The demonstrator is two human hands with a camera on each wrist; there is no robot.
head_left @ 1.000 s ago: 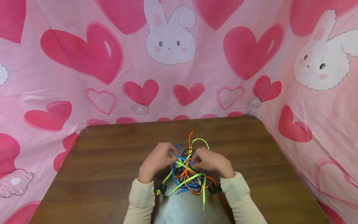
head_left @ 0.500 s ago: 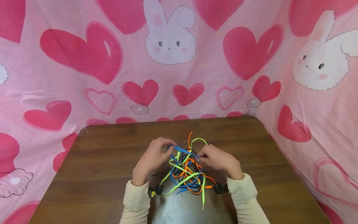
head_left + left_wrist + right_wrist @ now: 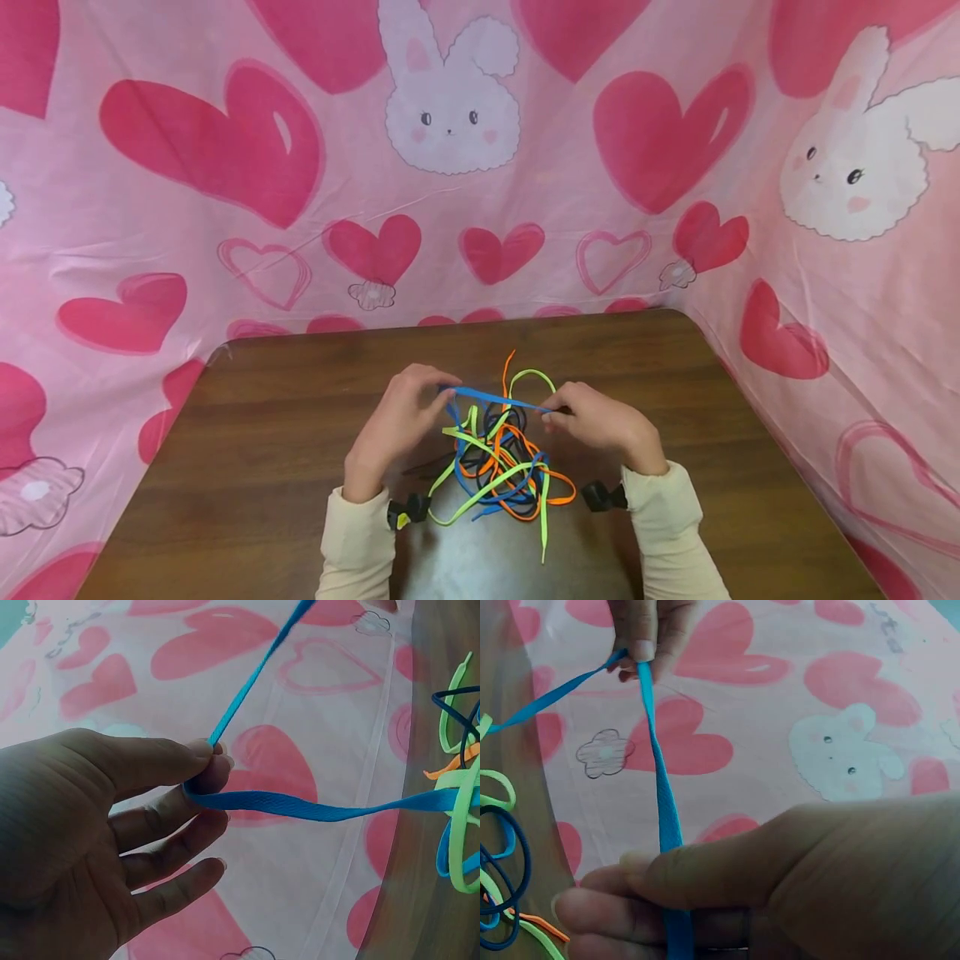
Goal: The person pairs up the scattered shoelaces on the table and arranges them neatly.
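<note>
In the head view, a flat blue lace [image 3: 491,397] is being pulled nearly straight between the left hand [image 3: 401,417] and the right hand [image 3: 603,421], by the far side of a tangle of laces [image 3: 510,477]. Yellow-green, orange, blue and dark strands are being looped loosely over one another there. The tangle is being borne by a brown, wood-grained table [image 3: 300,433] with rounded far corners, and the table is being enclosed by a pink cloth [image 3: 555,183] printed with hearts and white rabbits.

In the left wrist view, the blue lace is being pinched between thumb and forefinger, the other fingers being held apart. A fine weave is being shown; one length is being led upward, another towards the tangle at the right.

In the right wrist view, the blue lace is being gripped beneath the thumb, against the fingers. Its narrowed, twisted stretch is being drawn towards the left hand.
</note>
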